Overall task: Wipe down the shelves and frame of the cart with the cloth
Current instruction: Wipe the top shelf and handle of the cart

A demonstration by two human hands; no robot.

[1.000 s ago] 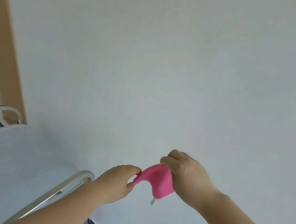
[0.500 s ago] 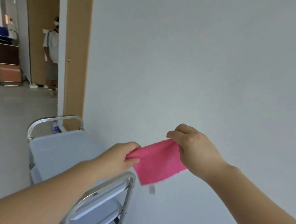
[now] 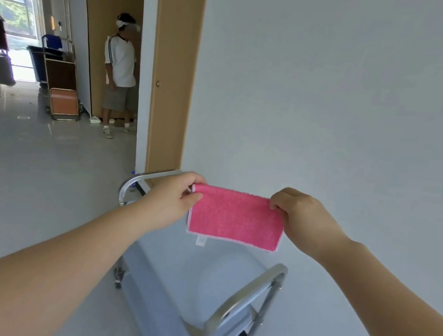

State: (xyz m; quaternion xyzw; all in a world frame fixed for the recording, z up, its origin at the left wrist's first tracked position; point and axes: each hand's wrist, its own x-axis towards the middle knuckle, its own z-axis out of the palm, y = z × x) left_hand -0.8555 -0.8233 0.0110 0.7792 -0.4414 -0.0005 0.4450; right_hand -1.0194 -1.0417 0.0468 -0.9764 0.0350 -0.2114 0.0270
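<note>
A pink cloth [image 3: 235, 216] with a white edge and a small tag hangs stretched flat in the air between my hands. My left hand [image 3: 174, 199] pinches its top left corner and my right hand [image 3: 301, 221] pinches its top right corner. Below the cloth stands the cart [image 3: 181, 283], with a pale blue top shelf and a metal tube frame. Its near handle [image 3: 250, 291] is at the lower right and its far handle [image 3: 149, 176] is just behind my left hand. Lower shelves show partly under the near handle.
The cart stands along a white wall [image 3: 341, 99] on its right. A wooden door frame [image 3: 171, 72] is just past it. Further down the hallway a person [image 3: 119, 73] stands by a door, with other carts [image 3: 60, 78] beyond. Open floor [image 3: 24, 180] lies left of the cart.
The bunched cloth has been pulled out flat between my hands, which moved apart. My view has swung down and left from the wall to the cart and hallway.
</note>
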